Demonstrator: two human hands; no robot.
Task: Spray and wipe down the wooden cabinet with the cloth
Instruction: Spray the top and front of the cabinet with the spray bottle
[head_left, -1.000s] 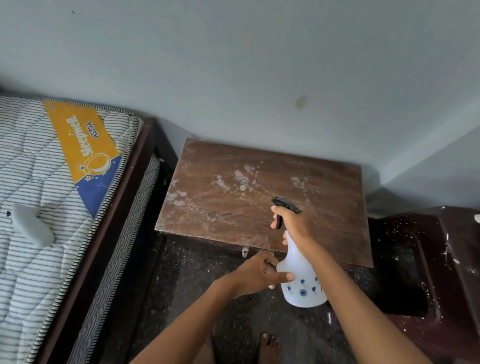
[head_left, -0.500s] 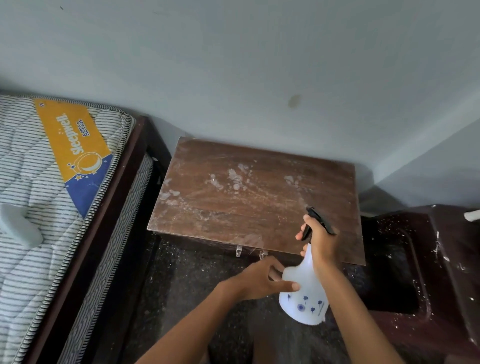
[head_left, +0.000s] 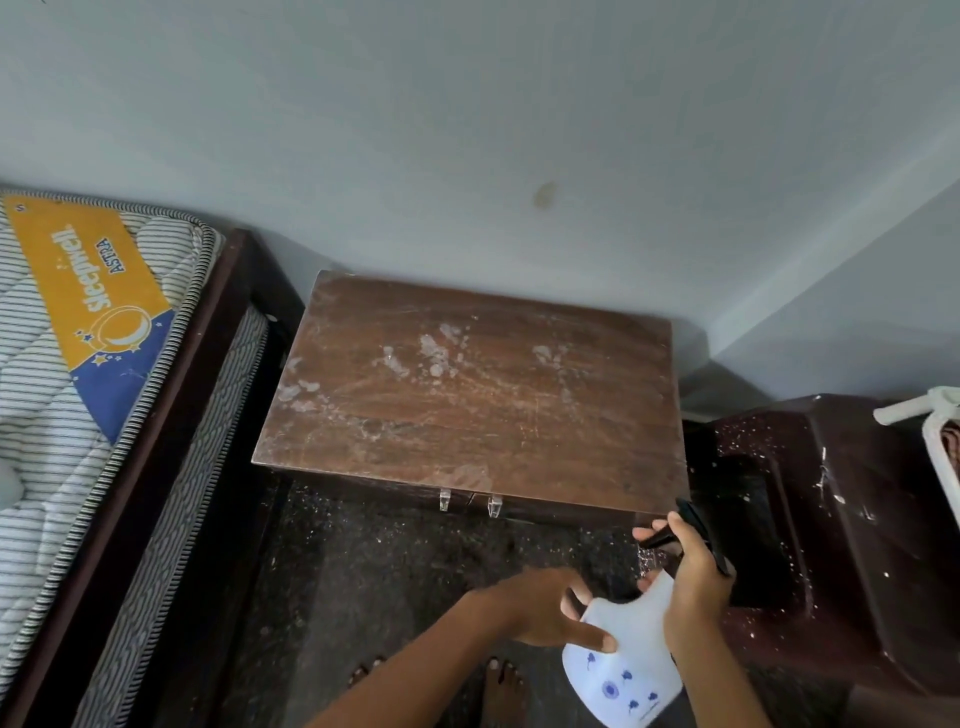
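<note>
- Cabinet (head_left: 478, 405): low, brown wood, against the wall (head_left: 467, 130) in the corner, btwn the bed frame (head_left: 171, 415) on its left and a dark red plastic chair (head_left: 857, 519) on its right.
- Its top has pale dusty smears, mostly centre and left edge. Two clear plastic handles (head_left: 447, 500) poke out under the front edge.
- Spray bottle (head_left: 623, 670): white w/ small blue flower prints and a black trigger head. I see it held in the air over the floor (head_left: 389, 561), just off the cabinet's front right corner, not touching the wood, tilted.
- Right hand (head_left: 691, 577): wrapped round the bottle's neck, fingers at the black trigger.
- Left hand (head_left: 540, 608): grips the bottle's shoulder, thumb lying across the front of the body, fingers curled behind.
- Mattress (head_left: 52, 415): striped, w/ a yellow and blue label, far left on the bed frame. A pale lump (head_left: 8, 491) sits on it at the frame edge; can't tell what it is.
- Bare feet (head_left: 501, 686) on the speckled dark floor, below the arms.
- Chair is flecked w/ white specks; a white item (head_left: 924, 410) rests on it at the far right, mostly cut off.
</note>
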